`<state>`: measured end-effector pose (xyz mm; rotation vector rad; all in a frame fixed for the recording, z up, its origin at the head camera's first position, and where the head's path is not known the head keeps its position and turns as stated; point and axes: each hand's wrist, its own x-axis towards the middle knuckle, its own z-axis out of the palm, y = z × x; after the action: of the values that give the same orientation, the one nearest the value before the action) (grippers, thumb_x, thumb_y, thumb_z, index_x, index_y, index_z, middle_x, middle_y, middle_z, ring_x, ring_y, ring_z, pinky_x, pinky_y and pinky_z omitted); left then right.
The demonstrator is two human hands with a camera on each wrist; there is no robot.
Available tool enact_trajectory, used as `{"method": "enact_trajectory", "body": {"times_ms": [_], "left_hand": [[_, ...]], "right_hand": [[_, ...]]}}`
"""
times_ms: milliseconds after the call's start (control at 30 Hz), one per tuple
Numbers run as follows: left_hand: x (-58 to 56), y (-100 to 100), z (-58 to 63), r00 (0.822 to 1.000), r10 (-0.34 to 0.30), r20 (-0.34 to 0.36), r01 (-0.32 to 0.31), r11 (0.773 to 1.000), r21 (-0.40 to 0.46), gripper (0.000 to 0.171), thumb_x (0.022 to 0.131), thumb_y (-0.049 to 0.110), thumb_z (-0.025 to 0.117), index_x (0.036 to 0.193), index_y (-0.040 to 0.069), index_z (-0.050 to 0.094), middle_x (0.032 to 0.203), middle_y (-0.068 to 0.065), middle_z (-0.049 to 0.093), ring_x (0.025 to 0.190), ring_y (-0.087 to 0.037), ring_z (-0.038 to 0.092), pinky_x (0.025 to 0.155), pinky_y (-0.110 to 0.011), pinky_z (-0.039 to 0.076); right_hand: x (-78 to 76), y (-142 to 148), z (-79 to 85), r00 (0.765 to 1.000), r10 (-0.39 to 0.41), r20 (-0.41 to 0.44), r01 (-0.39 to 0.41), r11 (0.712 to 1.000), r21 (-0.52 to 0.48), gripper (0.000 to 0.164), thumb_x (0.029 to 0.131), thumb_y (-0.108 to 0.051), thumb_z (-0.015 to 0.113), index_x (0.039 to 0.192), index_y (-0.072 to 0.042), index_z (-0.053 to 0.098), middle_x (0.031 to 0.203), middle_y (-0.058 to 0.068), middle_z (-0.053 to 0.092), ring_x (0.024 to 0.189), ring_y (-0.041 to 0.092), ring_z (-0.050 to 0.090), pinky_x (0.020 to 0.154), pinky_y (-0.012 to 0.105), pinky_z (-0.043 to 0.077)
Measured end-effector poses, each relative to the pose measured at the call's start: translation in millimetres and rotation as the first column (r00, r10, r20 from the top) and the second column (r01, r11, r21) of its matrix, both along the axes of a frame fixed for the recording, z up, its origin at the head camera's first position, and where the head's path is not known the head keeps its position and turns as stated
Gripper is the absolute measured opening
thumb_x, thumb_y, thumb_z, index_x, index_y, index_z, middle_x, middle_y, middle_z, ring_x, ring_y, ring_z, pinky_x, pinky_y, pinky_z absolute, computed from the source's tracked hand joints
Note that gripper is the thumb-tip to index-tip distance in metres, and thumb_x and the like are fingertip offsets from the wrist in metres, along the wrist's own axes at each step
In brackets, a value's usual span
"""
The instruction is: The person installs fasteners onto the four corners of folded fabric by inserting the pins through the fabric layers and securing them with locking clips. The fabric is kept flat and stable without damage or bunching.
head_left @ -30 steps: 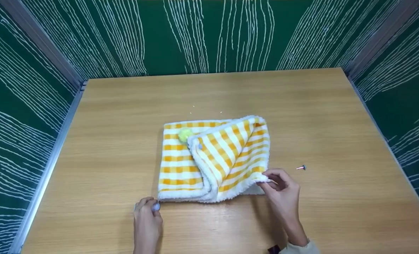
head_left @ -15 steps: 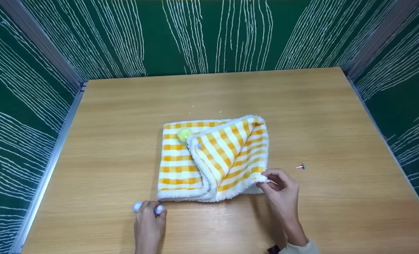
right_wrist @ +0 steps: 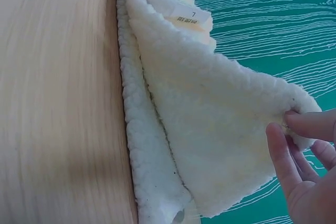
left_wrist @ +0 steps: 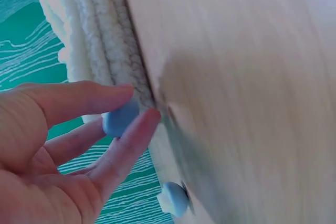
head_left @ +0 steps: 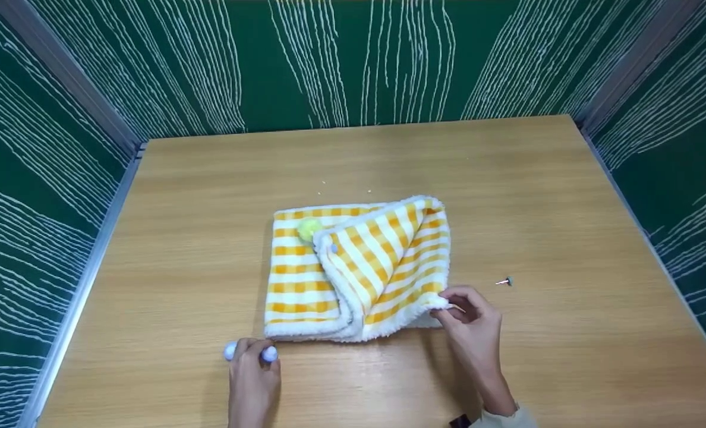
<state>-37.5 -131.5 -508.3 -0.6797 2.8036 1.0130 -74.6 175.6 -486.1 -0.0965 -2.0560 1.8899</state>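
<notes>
A folded yellow-and-white checked blanket (head_left: 305, 291) with white fleece backing lies mid-table, its right part turned over. My left hand (head_left: 252, 377) is by its near left corner, pinching a small rounded light-blue cap (left_wrist: 121, 118) between thumb and fingers. A second blue cap (left_wrist: 175, 199) with a pale stem sits on the table beside that hand. At the near right corner, my right hand (head_left: 475, 327) pinches the fleece edge (right_wrist: 294, 124) and holds it raised, baring the fleece underside. On the turned-over flap shows a small blue button-like piece (head_left: 333, 248).
A fuzzy yellow-green ball (head_left: 309, 229) is on the blanket, by the flap. Right of the blanket lies a small metal pin (head_left: 504, 281) with a dark head. White specks (head_left: 369, 191) dot the tabletop behind. Green, white-lined walls (head_left: 293, 71) border the table.
My left hand has shifted slightly right, and the blue cap at its left side shows more fully. The right hand keeps its grip on the fleece corner.
</notes>
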Motion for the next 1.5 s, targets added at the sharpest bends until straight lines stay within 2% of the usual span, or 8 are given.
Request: {"method": "enact_trajectory", "body": {"times_ms": [200, 367, 633, 867, 1033, 1200, 1333, 1500], "left_hand": [[2.3, 7.1, 8.3, 0.993, 0.006, -0.119, -0.001, 0.999, 0.040, 0.032, 0.072, -0.012, 0.069, 0.103, -0.003, 0.069, 0.107, -0.016, 0.053, 0.099, -0.031, 0.058, 0.073, -0.028, 0.055], [2.4, 11.8, 17.6, 0.977, -0.020, -0.213, 0.028, 0.999, 0.038, 0.032, 0.070, -0.010, 0.072, 0.101, -0.001, 0.070, 0.107, -0.014, 0.053, 0.101, -0.032, 0.058, 0.067, -0.021, 0.054], [-2.0, 22.9, 28.8, 0.906, -0.102, -0.410, 0.148, 0.986, 0.081, 0.033, 0.067, -0.014, 0.075, 0.095, 0.000, 0.067, 0.100, -0.007, 0.059, 0.095, -0.024, 0.061, 0.066, -0.022, 0.054], [-14.0, 34.1, 36.8, 0.863, -0.187, -0.470, 0.265, 0.958, 0.106, 0.033, 0.070, -0.009, 0.077, 0.098, 0.003, 0.064, 0.096, -0.003, 0.060, 0.088, -0.018, 0.061, 0.064, -0.020, 0.054], [-21.4, 44.5, 42.8, 0.817, -0.229, -0.530, 0.350, 0.926, 0.139, 0.031, 0.072, -0.007, 0.076, 0.098, 0.005, 0.063, 0.096, -0.003, 0.060, 0.089, -0.019, 0.061, 0.063, -0.018, 0.053], [-29.8, 59.8, 51.6, 0.764, -0.271, -0.585, 0.452, 0.873, 0.185, 0.029, 0.075, -0.007, 0.074, 0.100, 0.003, 0.063, 0.099, -0.006, 0.061, 0.092, -0.019, 0.061, 0.064, -0.019, 0.054], [-36.3, 70.4, 55.9, 0.742, -0.311, -0.594, 0.506, 0.841, 0.191, 0.028, 0.076, -0.007, 0.073, 0.101, 0.001, 0.063, 0.100, -0.007, 0.061, 0.091, -0.016, 0.062, 0.065, -0.018, 0.054], [-42.5, 81.2, 57.2, 0.717, -0.349, -0.603, 0.542, 0.824, 0.166, 0.027, 0.076, -0.007, 0.073, 0.100, 0.000, 0.063, 0.099, -0.005, 0.061, 0.090, -0.016, 0.062, 0.065, -0.017, 0.053]], "right_hand": [[1.1, 0.2, 0.9, 1.000, -0.001, 0.002, 0.001, 1.000, -0.006, 0.021, 0.073, 0.014, 0.072, 0.092, 0.007, 0.064, 0.095, 0.016, 0.063, 0.087, 0.019, 0.064, 0.075, 0.029, 0.055], [1.4, 0.5, 1.7, 1.000, 0.001, 0.001, -0.001, 1.000, -0.007, 0.021, 0.074, 0.014, 0.071, 0.092, 0.007, 0.064, 0.095, 0.016, 0.064, 0.088, 0.021, 0.064, 0.077, 0.031, 0.055], [1.4, -0.1, 0.8, 1.000, -0.013, -0.028, 0.012, 0.999, -0.048, 0.022, 0.070, 0.019, 0.072, 0.089, 0.010, 0.064, 0.091, 0.018, 0.063, 0.085, 0.018, 0.065, 0.073, 0.028, 0.056], [1.6, -0.1, -0.7, 0.998, -0.009, -0.061, 0.004, 0.997, -0.077, 0.022, 0.069, 0.022, 0.070, 0.088, 0.014, 0.062, 0.089, 0.015, 0.064, 0.083, 0.018, 0.066, 0.071, 0.028, 0.056], [2.6, 0.0, 0.3, 0.998, -0.010, -0.056, 0.006, 0.997, -0.076, 0.022, 0.069, 0.022, 0.070, 0.087, 0.013, 0.063, 0.090, 0.020, 0.063, 0.084, 0.018, 0.066, 0.072, 0.030, 0.055], [3.8, 0.4, 1.3, 1.000, -0.012, -0.014, 0.012, 0.999, -0.032, 0.021, 0.072, 0.016, 0.072, 0.090, 0.007, 0.065, 0.092, 0.017, 0.063, 0.086, 0.019, 0.065, 0.073, 0.029, 0.056], [4.4, 1.3, 2.1, 1.000, -0.001, 0.027, 0.002, 1.000, -0.007, 0.020, 0.075, 0.011, 0.072, 0.092, 0.004, 0.065, 0.095, 0.014, 0.064, 0.089, 0.022, 0.065, 0.074, 0.030, 0.056], [4.3, 1.7, 3.6, 0.999, 0.008, 0.043, -0.008, 1.000, 0.003, 0.020, 0.075, 0.012, 0.072, 0.092, 0.003, 0.064, 0.096, 0.014, 0.063, 0.090, 0.023, 0.064, 0.074, 0.030, 0.056]]}}
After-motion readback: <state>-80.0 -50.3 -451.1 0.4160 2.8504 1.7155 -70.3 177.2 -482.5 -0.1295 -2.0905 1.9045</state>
